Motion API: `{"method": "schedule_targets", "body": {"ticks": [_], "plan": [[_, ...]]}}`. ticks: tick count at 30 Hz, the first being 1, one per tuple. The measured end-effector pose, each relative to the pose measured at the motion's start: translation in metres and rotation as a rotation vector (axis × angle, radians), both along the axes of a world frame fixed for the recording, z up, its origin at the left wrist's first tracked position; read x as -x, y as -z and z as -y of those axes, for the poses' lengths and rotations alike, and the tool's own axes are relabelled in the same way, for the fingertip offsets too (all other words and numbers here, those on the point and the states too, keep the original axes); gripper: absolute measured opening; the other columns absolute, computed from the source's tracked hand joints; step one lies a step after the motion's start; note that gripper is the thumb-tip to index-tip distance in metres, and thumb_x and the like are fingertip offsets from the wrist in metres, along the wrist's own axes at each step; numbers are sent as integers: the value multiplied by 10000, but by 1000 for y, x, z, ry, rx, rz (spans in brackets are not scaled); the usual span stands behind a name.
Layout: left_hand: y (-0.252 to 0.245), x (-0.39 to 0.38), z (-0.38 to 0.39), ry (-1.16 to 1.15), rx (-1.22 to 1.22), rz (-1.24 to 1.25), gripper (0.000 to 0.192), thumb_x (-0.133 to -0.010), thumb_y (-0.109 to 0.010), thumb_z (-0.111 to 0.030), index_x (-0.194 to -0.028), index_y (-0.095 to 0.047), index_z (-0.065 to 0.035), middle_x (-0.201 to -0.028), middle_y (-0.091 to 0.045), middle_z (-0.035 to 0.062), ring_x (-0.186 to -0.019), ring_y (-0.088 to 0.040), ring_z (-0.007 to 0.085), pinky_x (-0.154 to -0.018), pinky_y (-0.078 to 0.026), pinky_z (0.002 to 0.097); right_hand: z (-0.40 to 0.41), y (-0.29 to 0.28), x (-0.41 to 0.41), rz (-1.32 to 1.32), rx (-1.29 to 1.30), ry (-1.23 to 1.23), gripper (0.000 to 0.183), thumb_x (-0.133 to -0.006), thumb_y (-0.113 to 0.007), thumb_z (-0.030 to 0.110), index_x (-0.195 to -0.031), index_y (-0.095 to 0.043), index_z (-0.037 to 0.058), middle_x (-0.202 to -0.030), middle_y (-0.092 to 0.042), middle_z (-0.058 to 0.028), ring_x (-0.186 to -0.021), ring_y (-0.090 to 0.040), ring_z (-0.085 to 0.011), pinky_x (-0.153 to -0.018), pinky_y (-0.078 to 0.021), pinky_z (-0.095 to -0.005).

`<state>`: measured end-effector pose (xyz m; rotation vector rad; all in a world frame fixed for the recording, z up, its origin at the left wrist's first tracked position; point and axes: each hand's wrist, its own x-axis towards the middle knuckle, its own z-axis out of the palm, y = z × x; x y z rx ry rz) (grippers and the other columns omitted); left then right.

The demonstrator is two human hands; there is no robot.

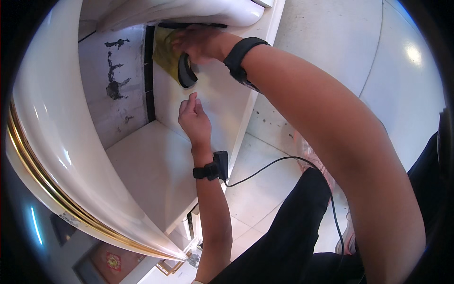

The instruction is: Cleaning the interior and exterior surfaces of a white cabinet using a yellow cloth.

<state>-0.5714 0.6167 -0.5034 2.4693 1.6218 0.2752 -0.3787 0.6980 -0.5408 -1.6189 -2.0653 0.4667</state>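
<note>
My right hand (200, 42) grips a yellow cloth (164, 53) against the white panel (216, 96) inside a low white cabinet. Its fingers are partly lost in the cloth and the shade under the overhang. Just below that hand, at the cloth's edge, is a curved black and grey piece (187, 72); what it is cannot be told. Lower down, my left hand (195, 122) hovers near the same panel, fingers curled together and nothing visible in them. Both wrists wear black straps, and the left one carries a small black box (221, 165).
A black cable (269, 165) loops from the left wrist box past my knee. Glossy white moulding with gold trim (46, 181) curves along the left. The cabinet's back wall (124, 78) has dark, peeling patches. Pale floor tiles (255, 216) lie beside my dark trouser leg (283, 227).
</note>
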Motion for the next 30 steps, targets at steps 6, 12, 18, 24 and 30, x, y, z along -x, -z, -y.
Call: {"method": "schedule_targets", "body": {"ticks": [6, 12, 18, 24, 30], "plan": [[2, 8, 29, 57, -10, 42, 158, -876, -533, -23, -979, -649, 6, -807, -597, 127, -761, -585, 291, -664, -466, 363, -2, 4, 4, -5, -1, 35, 560, -784, -497, 126, -1342, -444, 112, -1435, -387, -22, -1367, -272, -177, -1116, -221, -351], [0, 9, 11, -21, -6, 68, 153, -873, -534, -15, -965, -656, -7, -824, -603, 123, -759, -591, 284, -655, -474, 354, -2, -1, 4, 18, 39, 16, 551, -795, -485, 129, -1344, -441, 118, -1439, -383, -14, -1367, -275, -178, -1119, -217, -357], [1, 9, 26, 0, 6, -11, 170, -864, -530, -7, -979, -654, -20, -841, -601, 123, -770, -588, 288, -681, -474, 350, -1, 1, 1, 47, 9, 2, 545, -799, -475, 128, -1343, -443, 123, -1440, -382, -12, -1364, -281, -178, -1118, -221, -356], [-7, 4, 68, -61, 96, -9, 198, -873, -507, -25, -1022, -638, -21, -882, -608, 116, -848, -584, 286, -731, -476, 359, -5, 4, 4, 18, -28, 26, 551, -794, -474, 125, -1344, -441, 121, -1427, -394, -28, -1355, -295, -181, -1113, -231, -353], [8, 23, 29, -72, -69, -4, 207, -873, -514, -24, -1032, -637, 23, -867, -602, 141, -765, -607, 297, -695, -496, 374, -5, 8, 1, 22, -5, -11, 558, -788, -485, 116, -1344, -442, 124, -1420, -402, -31, -1346, -311, -184, -1112, -230, -336]]}}
